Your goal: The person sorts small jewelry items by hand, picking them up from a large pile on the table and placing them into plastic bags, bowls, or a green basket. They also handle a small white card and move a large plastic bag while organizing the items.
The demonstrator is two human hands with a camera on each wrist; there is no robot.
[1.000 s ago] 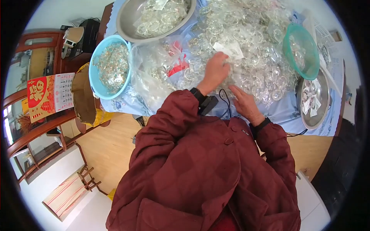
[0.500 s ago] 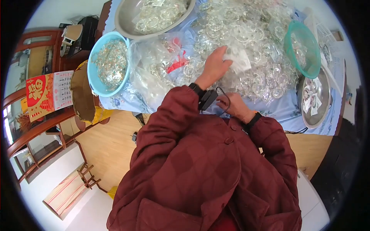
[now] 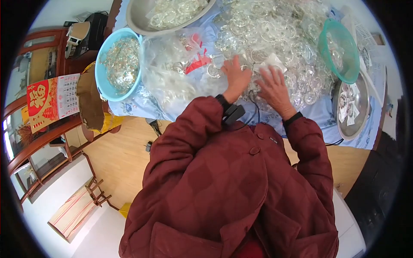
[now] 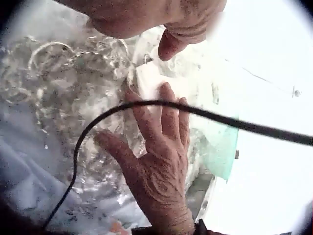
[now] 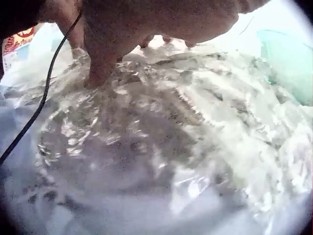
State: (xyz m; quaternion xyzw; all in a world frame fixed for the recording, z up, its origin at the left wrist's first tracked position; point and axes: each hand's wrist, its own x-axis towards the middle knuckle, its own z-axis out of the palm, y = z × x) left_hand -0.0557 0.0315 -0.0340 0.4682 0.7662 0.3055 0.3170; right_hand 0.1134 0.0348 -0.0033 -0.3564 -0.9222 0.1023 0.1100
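Note:
A broad heap of clear plastic packets with silvery rings or bangles (image 3: 297, 81) covers the table's middle and right. My left hand (image 3: 237, 79) is over the heap's left edge, fingers apart, near a ring in a packet (image 3: 213, 71). Beside it, my right hand (image 3: 276, 92) lies spread on the near part of the heap, its fingertips at a white paper slip (image 3: 273, 62). The left wrist view shows the right hand's fingers (image 4: 168, 117) stretched out flat. In the right wrist view the fingertips point down onto the packets (image 5: 161, 98). Neither hand shows anything gripped.
To the left are a light blue basin (image 3: 100, 81) of small shiny packets, a large clear bag (image 3: 161, 56) with red print, and a metal bowl (image 3: 133, 19) of packets behind. At right stand a green basket (image 3: 355, 60) and a steel bowl (image 3: 361, 124). A black cable (image 4: 78, 142) hangs between the wrists.
My left hand has drawn back and left from the white slip. My right hand, earlier bent near the table's front edge, has reached forward onto the packets and spread its fingers.

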